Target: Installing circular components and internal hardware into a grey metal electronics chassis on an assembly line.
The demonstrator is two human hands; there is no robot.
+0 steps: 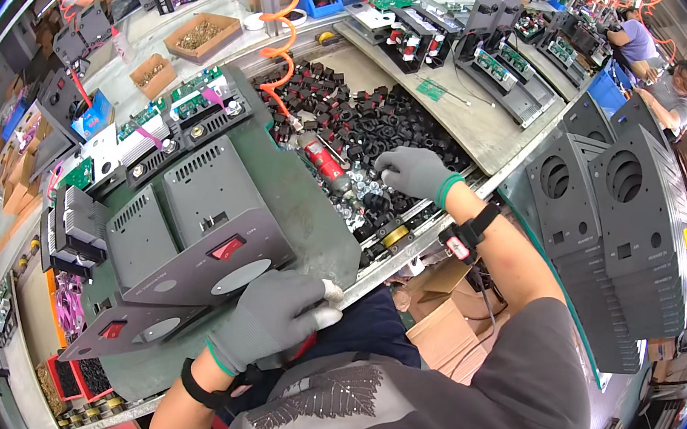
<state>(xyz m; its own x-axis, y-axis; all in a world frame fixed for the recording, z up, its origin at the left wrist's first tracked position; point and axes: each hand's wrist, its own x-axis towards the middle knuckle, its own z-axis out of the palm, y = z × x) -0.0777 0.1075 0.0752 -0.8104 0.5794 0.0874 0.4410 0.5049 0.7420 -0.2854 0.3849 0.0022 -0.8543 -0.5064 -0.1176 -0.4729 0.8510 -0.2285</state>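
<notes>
My right hand [419,175], in a grey glove with a green cuff, hovers at a heap of small black parts [372,119] and loose shiny metal fasteners [360,184]. Its fingers are curled together, and their tips hide whatever they pinch. A red air screwdriver [324,158] lies on the heap to its left. Gloved the same way, my left hand [275,319] is at the bench's front edge with bent fingers, the palm turned out of sight. Beside it stand two dark grey metal housings [212,198] with red switches and oval plates, on a green mat [320,229].
An orange coiled hose [284,23] hangs down to the screwdriver. Stacked grey panels with round holes [620,193] stand at right. Heatsink assemblies with circuit boards [499,66] sit on the far board. Cardboard trays [202,36] hold small parts at left. Other people work farther back.
</notes>
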